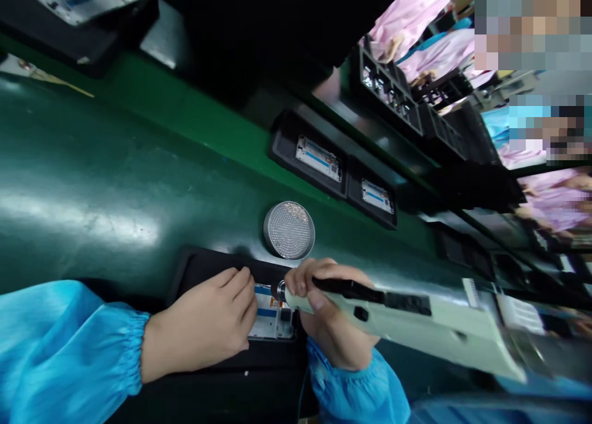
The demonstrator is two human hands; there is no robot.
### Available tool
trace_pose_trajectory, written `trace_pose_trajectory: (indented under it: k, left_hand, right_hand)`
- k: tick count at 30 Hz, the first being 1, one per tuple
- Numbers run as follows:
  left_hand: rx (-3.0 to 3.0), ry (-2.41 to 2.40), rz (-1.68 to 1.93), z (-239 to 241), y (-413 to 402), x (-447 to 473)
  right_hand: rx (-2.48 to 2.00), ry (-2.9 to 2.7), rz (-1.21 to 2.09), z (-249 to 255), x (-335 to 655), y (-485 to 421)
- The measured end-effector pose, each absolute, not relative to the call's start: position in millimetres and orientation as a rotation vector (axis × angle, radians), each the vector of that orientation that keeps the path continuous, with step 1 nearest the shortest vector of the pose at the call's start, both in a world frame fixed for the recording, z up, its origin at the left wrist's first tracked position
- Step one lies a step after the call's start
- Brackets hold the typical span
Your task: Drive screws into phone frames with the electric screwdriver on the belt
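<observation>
My left hand lies with fingers curled on a phone frame seated in a black tray, holding it down. My right hand is wrapped round a pale green electric screwdriver, whose metal tip points at the frame's upper edge. Both wrists wear bright blue sleeves. A round silver dish with a dotted top stands just beyond the tray.
A dark green conveyor belt runs across the view, carrying two more black trays with phone frames. Another tray sits at the top left. Black crates and people in pink sleeves are at the far right.
</observation>
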State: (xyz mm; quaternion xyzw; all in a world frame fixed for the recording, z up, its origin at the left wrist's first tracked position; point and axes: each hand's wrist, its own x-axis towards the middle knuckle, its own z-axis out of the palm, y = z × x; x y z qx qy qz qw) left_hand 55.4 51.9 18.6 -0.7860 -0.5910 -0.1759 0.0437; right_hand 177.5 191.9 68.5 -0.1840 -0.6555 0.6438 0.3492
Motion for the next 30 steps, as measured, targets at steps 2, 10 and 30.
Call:
trace_pose_trajectory:
  k: [2,10,30]
  left_hand:
    - [-2.375,-1.784,-0.523,26,50,57]
    - [-2.613,-1.539,-0.572,76,33,66]
    - [-2.760,-1.439,-0.419,81,36,64]
  right_hand:
    - [-0.470,-1.624,1.585,80,181,204]
    - [-0.496,-1.263,1.356,127,215,255]
    - [-0.412,-1.252,1.354,145,225,255]
